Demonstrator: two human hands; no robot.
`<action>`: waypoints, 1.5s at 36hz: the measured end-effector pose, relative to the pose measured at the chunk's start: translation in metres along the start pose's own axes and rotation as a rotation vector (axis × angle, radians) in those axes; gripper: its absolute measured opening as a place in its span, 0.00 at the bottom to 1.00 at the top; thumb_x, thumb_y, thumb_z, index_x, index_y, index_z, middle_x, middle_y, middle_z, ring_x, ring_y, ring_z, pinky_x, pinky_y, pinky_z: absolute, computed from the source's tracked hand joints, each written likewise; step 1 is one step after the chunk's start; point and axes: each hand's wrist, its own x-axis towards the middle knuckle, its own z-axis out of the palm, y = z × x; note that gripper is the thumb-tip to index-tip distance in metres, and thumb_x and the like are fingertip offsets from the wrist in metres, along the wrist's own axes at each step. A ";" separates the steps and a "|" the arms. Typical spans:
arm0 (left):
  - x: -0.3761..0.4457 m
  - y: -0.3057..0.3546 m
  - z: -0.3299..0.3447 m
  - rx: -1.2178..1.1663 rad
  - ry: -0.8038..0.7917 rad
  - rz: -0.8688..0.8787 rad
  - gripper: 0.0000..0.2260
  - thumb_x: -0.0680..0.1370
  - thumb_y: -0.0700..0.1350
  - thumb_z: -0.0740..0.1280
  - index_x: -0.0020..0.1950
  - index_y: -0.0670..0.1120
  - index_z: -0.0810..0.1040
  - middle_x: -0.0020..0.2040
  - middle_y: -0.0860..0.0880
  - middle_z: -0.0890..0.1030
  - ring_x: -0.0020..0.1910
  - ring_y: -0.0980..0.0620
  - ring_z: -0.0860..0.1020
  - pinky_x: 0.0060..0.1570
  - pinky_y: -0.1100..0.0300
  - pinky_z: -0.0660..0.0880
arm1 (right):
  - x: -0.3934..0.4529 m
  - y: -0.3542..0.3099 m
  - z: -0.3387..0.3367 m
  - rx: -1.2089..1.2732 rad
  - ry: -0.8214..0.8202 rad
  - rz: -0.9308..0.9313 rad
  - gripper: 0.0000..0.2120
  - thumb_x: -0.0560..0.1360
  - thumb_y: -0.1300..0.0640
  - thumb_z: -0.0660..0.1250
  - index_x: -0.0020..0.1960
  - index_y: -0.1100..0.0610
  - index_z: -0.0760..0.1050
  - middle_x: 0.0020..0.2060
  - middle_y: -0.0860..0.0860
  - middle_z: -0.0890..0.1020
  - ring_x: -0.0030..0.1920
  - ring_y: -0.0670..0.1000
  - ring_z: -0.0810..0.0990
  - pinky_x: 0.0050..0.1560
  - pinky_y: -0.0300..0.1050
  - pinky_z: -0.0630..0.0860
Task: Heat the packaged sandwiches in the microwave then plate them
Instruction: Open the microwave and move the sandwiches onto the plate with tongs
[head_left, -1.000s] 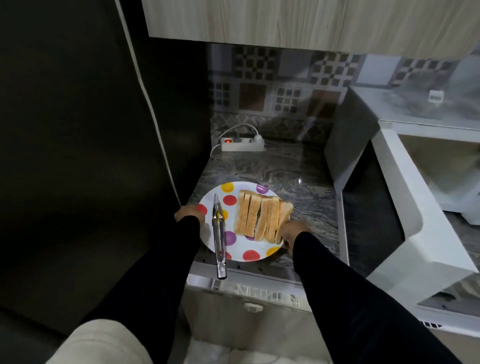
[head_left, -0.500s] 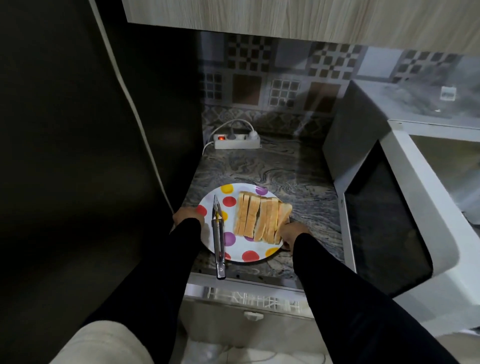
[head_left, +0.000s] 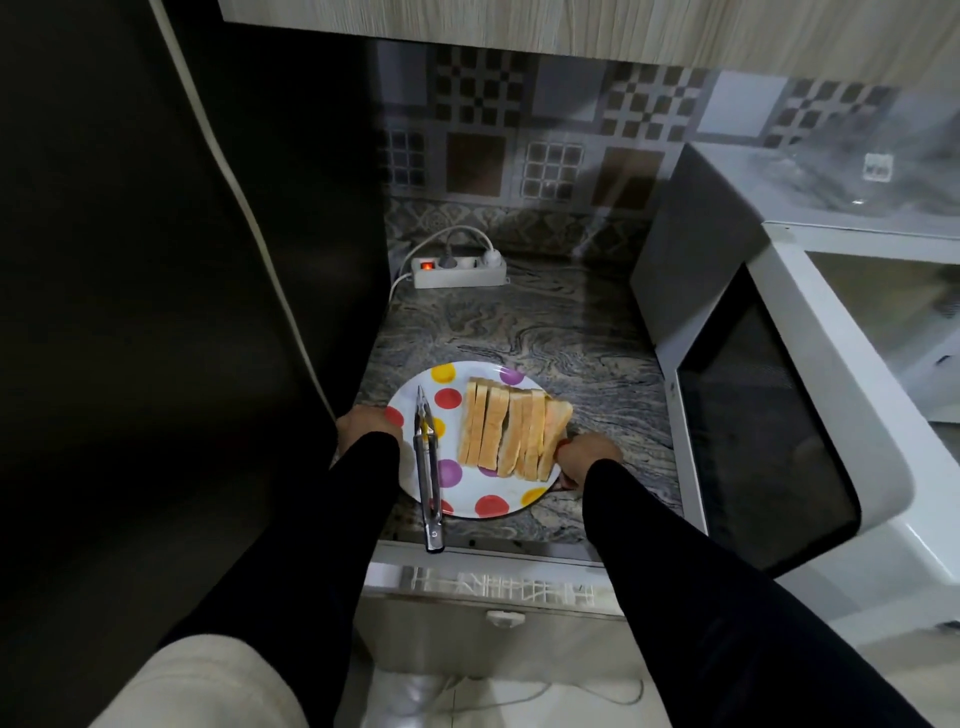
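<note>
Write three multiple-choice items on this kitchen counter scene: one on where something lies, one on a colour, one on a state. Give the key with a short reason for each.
1. Where do the slim metal tongs lie?
A. Across the left part of the round white plate with coloured dots, handle end past its near rim
B. Inside the microwave
C. On the power strip

2. What colour is the lit switch on the white power strip?
A. Green
B. Red
C. Blue

3. What state is the white microwave's door in?
A. Shut flush
C. Removed
B. Swung open

Key: 1 A, the tongs rest on the plate left of the row of sandwich slices, between the left hand and the bread. 2 B, the switch glows red. 3 B, the door stands out from the cabinet, leaving the cavity visible; the right hand is at the plate's rim.
</note>
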 end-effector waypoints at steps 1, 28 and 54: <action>0.000 0.001 -0.001 -0.033 -0.002 -0.027 0.15 0.81 0.42 0.58 0.65 0.38 0.75 0.66 0.41 0.75 0.66 0.43 0.73 0.65 0.54 0.72 | -0.001 0.001 -0.001 -0.023 0.004 -0.016 0.19 0.79 0.51 0.59 0.33 0.59 0.71 0.14 0.49 0.70 0.28 0.48 0.75 0.22 0.38 0.63; -0.152 0.127 -0.011 -0.312 0.083 1.072 0.16 0.80 0.41 0.61 0.69 0.47 0.72 0.69 0.45 0.70 0.71 0.45 0.64 0.69 0.58 0.60 | -0.128 0.041 -0.121 -0.438 1.185 -0.356 0.12 0.65 0.61 0.73 0.47 0.57 0.77 0.63 0.59 0.76 0.72 0.61 0.67 0.70 0.60 0.48; -0.269 0.269 0.054 0.011 0.237 1.442 0.33 0.78 0.33 0.60 0.78 0.50 0.51 0.79 0.52 0.50 0.79 0.49 0.47 0.74 0.43 0.54 | -0.112 0.185 -0.215 -0.492 1.135 -0.140 0.27 0.67 0.57 0.68 0.66 0.59 0.69 0.59 0.54 0.76 0.61 0.55 0.75 0.60 0.57 0.70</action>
